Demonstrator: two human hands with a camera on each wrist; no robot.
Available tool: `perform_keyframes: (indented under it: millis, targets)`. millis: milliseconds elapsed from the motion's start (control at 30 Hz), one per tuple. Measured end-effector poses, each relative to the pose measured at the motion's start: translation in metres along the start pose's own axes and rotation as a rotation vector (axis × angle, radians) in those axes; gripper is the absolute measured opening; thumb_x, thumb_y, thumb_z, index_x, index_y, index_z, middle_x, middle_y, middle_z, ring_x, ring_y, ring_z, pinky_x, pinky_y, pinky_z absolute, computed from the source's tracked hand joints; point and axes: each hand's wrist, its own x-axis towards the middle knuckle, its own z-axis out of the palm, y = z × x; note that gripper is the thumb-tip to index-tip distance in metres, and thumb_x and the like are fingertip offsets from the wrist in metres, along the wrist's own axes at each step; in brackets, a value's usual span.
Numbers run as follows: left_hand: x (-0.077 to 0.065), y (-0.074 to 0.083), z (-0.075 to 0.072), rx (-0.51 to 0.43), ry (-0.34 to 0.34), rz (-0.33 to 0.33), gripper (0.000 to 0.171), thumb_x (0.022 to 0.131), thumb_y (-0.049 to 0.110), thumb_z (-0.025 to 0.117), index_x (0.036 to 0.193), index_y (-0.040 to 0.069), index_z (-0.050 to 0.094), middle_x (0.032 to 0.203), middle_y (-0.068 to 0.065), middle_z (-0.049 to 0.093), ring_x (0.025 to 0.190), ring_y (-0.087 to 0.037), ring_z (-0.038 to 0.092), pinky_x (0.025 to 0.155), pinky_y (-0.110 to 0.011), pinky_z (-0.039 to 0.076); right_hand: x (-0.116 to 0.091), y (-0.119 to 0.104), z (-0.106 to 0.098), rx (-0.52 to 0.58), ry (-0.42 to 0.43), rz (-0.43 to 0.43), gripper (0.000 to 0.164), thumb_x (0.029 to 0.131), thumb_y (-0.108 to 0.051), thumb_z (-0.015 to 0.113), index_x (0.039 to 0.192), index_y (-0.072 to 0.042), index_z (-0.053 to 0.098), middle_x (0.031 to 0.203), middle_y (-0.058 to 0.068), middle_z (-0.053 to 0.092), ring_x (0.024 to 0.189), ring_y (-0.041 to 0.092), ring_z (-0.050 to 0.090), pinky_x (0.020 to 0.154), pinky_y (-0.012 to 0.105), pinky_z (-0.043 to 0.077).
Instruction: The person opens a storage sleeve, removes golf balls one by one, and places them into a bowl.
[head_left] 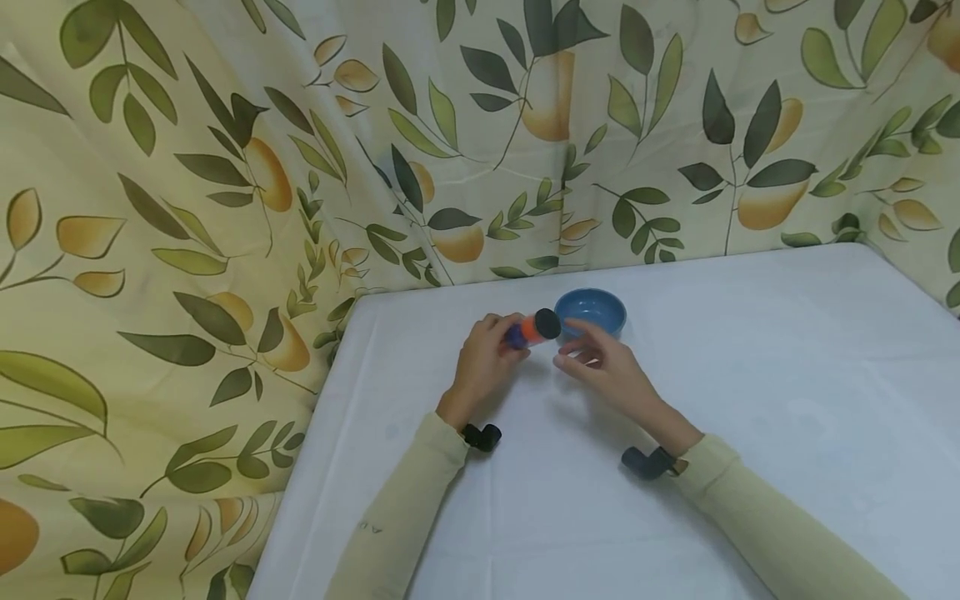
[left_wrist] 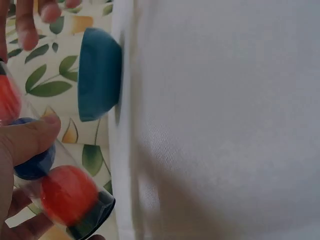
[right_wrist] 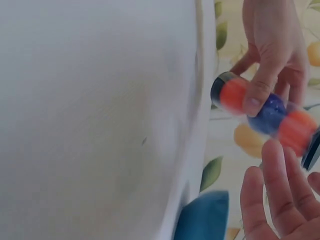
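Note:
My left hand grips a clear tube around its middle, holding it tilted above the table. Inside the tube, two orange-red balls sit on either side of a blue ball, as the left wrist view shows. Both ends carry black caps, and one cap faces right, toward my right hand. That right hand holds nothing; its fingers are spread and slightly bent close by the capped end. Just behind the hands stands a blue bowl, its near rim partly covered by the right fingers.
A white cloth covers the table. Behind and to the left hangs a leaf-and-fruit patterned curtain. Dark wrist cameras are strapped on both wrists.

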Motion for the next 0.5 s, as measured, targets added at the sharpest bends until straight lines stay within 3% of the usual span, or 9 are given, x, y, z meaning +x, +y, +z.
perform_keyframes:
  millis: [233, 500]
  targets:
    - [-0.011, 0.003, -0.004, 0.051, -0.010, 0.033, 0.052, 0.087, 0.028, 0.083, 0.135, 0.022, 0.065, 0.116, -0.006, 0.064, 0.112, -0.024, 0.058, 0.089, -0.042, 0.057, 0.006, -0.009, 0.007, -0.051, 0.053, 0.000, 0.061, 0.094, -0.036, 0.074, 0.147, -0.015, 0.052, 0.106, 0.011, 0.074, 0.087, 0.021, 0.068, 0.069, 0.028, 0.051]
    - [-0.020, -0.002, -0.009, 0.128, -0.010, 0.059, 0.050, 0.087, 0.029, 0.083, 0.134, 0.024, 0.066, 0.111, -0.004, 0.062, 0.105, -0.021, 0.055, 0.080, -0.037, 0.058, 0.011, -0.006, 0.014, -0.051, 0.072, 0.022, 0.057, 0.095, -0.036, 0.074, 0.143, -0.012, 0.056, 0.104, 0.015, 0.073, 0.087, 0.023, 0.064, 0.071, 0.029, 0.050]
